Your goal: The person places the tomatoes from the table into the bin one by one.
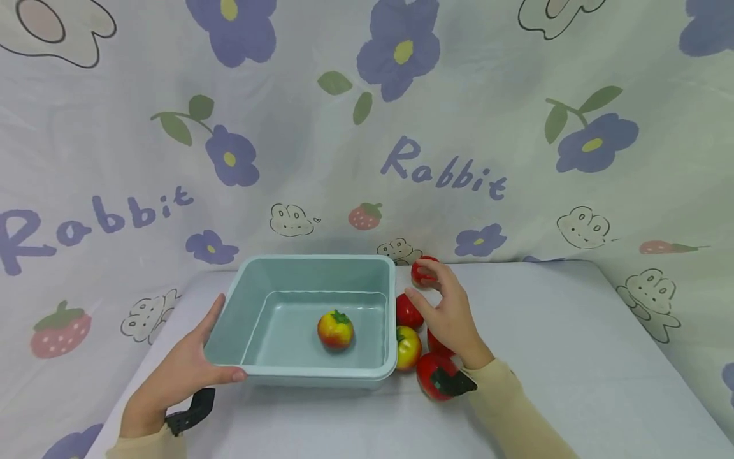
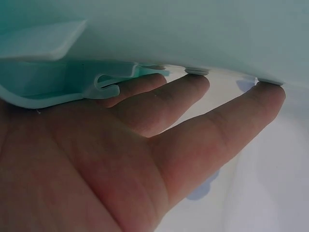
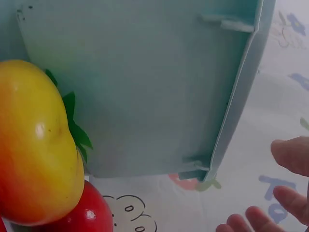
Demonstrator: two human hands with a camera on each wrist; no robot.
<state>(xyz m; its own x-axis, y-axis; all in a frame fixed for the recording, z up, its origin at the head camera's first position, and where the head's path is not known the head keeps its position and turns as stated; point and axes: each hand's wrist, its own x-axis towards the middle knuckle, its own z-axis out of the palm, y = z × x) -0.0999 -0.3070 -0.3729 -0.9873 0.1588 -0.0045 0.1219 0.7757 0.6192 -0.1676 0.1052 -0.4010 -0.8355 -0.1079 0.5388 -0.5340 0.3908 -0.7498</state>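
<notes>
My left hand (image 1: 186,363) spans the near left corner of a pale blue-green plastic bin (image 1: 301,371), thumb along the front and fingers along the left side. In the left wrist view, straight fingertips (image 2: 270,94) press the bin's outer wall. Inside the bin lies one yellow-and-red fruit (image 1: 335,331) with a green leafy top. My right hand (image 1: 453,315), fingers spread and holding nothing, hovers right of the bin, nearest a red fruit (image 1: 408,312) and another red fruit (image 1: 417,275) behind it. The right wrist view shows a yellow-orange fruit (image 3: 36,140) beside the bin's outer wall.
Along the bin's right side sit a yellow fruit (image 1: 408,349), a red one (image 1: 438,344) partly hidden by my right hand, and a red one (image 1: 432,376) with a dark leaf. A white cloth covers the table (image 1: 573,344). A printed curtain (image 1: 321,140) hangs behind.
</notes>
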